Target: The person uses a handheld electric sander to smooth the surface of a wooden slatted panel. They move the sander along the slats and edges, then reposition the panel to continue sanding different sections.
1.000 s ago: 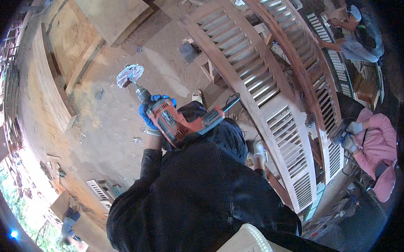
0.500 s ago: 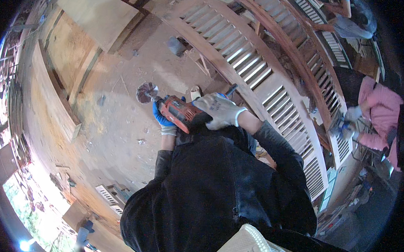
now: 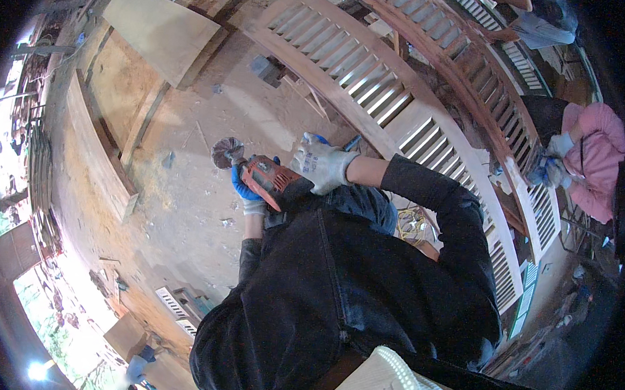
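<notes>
A red and black power drill [image 3: 275,181] is held in front of my body, with a brown flap sanding wheel [image 3: 227,152] at its far left end. My left hand [image 3: 248,191], in a white and blue glove, is wrapped round the front of the body, just behind the wheel. At the rear, my right hand [image 3: 323,164], gloved alike, is closed against the tool; some of its fingers are hidden. The wheel is in the air over the floor and touches nothing. Beside me on the right leans a long louvered wooden shutter [image 3: 399,132].
A second louvered shutter [image 3: 465,59] stands beyond the first. At far right a person in a pink top [image 3: 597,155] works with gloved hands; another person [image 3: 543,24] is behind. Wooden panels [image 3: 162,35] lie at the upper left. A grey block [image 3: 265,69] sits on the floor.
My right hand has shifted slightly left along the rear of the tool, and its forearm has swung up. The view has turned a little; the drill stays in both hands.
</notes>
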Action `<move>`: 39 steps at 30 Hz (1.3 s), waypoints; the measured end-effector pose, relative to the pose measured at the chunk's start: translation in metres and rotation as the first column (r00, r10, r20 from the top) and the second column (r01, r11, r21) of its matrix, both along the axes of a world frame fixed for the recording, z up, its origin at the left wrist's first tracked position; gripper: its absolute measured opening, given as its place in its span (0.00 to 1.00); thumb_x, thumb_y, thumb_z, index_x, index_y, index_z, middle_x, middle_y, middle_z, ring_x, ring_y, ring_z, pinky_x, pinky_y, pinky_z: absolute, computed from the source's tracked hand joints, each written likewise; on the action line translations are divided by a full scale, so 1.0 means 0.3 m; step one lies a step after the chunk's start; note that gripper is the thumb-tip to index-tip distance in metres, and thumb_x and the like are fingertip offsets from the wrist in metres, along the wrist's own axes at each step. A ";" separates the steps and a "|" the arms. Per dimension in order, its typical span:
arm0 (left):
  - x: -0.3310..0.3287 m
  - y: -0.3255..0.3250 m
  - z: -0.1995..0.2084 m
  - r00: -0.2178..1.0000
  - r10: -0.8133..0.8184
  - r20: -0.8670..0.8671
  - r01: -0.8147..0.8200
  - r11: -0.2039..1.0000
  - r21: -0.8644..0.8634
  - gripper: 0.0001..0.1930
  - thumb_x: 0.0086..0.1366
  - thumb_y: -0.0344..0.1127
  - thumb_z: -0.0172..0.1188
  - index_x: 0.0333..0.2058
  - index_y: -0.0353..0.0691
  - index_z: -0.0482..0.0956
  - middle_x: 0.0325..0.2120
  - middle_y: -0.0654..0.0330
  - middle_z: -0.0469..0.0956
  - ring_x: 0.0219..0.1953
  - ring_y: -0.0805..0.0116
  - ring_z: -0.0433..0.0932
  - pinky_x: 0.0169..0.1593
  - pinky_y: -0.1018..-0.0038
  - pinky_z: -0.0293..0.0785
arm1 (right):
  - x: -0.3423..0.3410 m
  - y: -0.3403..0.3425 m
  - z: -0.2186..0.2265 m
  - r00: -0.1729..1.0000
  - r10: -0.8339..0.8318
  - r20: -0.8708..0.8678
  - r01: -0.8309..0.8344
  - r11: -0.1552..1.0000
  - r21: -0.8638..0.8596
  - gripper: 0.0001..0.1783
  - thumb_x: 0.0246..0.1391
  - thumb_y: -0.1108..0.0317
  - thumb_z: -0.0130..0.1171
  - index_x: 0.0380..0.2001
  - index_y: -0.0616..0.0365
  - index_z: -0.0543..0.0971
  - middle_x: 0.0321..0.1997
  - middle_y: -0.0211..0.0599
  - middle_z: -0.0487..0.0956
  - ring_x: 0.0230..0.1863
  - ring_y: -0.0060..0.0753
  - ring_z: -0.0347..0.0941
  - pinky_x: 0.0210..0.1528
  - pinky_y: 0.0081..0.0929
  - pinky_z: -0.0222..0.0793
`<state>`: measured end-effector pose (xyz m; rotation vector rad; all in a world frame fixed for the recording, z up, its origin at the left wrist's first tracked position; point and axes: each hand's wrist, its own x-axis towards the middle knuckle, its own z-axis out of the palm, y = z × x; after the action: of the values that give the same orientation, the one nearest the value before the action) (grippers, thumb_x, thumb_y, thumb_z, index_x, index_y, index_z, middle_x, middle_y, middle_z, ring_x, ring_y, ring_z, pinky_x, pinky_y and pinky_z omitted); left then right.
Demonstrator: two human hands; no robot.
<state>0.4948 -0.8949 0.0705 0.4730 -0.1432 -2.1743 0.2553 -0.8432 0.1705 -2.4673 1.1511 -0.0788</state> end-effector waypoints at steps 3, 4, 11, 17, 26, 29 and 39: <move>0.015 0.006 -0.042 0.989 0.047 0.140 -0.045 0.999 -0.012 0.22 0.58 0.55 0.45 0.44 0.47 0.72 0.41 0.55 0.75 0.48 0.53 0.69 0.58 0.44 0.52 | -0.004 0.023 -0.013 1.000 -0.008 0.002 0.008 0.998 0.060 0.32 0.34 0.51 0.59 0.43 0.60 0.71 0.44 0.46 0.71 0.51 0.45 0.63 0.60 0.49 0.44; 0.030 0.001 -0.071 0.980 0.071 0.184 -0.066 0.997 -0.034 0.22 0.58 0.55 0.45 0.44 0.48 0.72 0.41 0.56 0.75 0.48 0.54 0.69 0.57 0.44 0.52 | -0.002 0.025 -0.013 1.000 -0.003 -0.008 0.004 0.996 0.086 0.34 0.34 0.50 0.59 0.45 0.60 0.70 0.46 0.48 0.71 0.53 0.47 0.62 0.63 0.51 0.39; -0.070 0.044 -0.024 0.997 0.066 0.031 -0.067 0.997 0.036 0.20 0.58 0.54 0.45 0.41 0.49 0.73 0.39 0.58 0.76 0.46 0.55 0.72 0.56 0.42 0.54 | -0.022 0.161 -0.099 0.973 -0.211 0.089 0.229 0.882 -0.411 0.31 0.30 0.54 0.59 0.40 0.61 0.73 0.40 0.41 0.74 0.49 0.44 0.66 0.63 0.52 0.43; -0.044 0.083 -0.001 0.956 0.252 0.149 -0.256 0.967 0.010 0.22 0.57 0.57 0.44 0.39 0.47 0.72 0.37 0.58 0.76 0.43 0.56 0.73 0.55 0.46 0.58 | -0.129 0.229 0.067 0.808 -0.409 0.424 0.507 0.850 -0.145 0.47 0.21 0.46 0.65 0.51 0.55 0.68 0.54 0.43 0.66 0.55 0.44 0.61 0.64 0.52 0.35; -0.278 0.094 0.218 0.996 0.083 -0.018 -0.085 0.972 -0.217 0.23 0.57 0.59 0.45 0.34 0.45 0.70 0.30 0.60 0.75 0.38 0.59 0.73 0.46 0.57 0.67 | -0.239 0.318 -0.309 -0.776 -0.473 0.417 0.015 0.647 0.762 0.38 0.53 0.38 0.38 0.55 0.60 0.63 0.59 0.44 0.62 0.57 0.37 0.61 0.54 0.34 0.58; -0.333 0.062 0.212 0.993 0.088 -0.076 -0.101 0.976 -0.192 0.23 0.57 0.60 0.45 0.33 0.44 0.70 0.30 0.60 0.75 0.38 0.59 0.73 0.45 0.58 0.68 | -0.138 0.274 -0.009 -0.557 -0.586 0.589 0.229 0.573 0.787 0.47 0.45 0.29 0.41 0.54 0.60 0.62 0.48 0.45 0.70 0.47 0.39 0.68 0.53 0.39 0.60; -0.615 -0.067 0.276 0.977 -0.207 0.056 0.214 0.965 -0.152 0.24 0.55 0.54 0.51 0.41 0.41 0.73 0.45 0.48 0.71 0.50 0.52 0.69 0.56 0.51 0.59 | -0.292 0.236 -0.003 -0.835 -0.263 0.483 0.189 0.687 0.701 0.09 0.55 0.65 0.48 0.37 0.58 0.68 0.29 0.30 0.70 0.35 0.28 0.68 0.51 0.42 0.63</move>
<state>0.3102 -0.9149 0.1533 0.4267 -0.4010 -2.3388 0.1677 -0.7723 0.1697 -0.1537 0.7193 -2.1344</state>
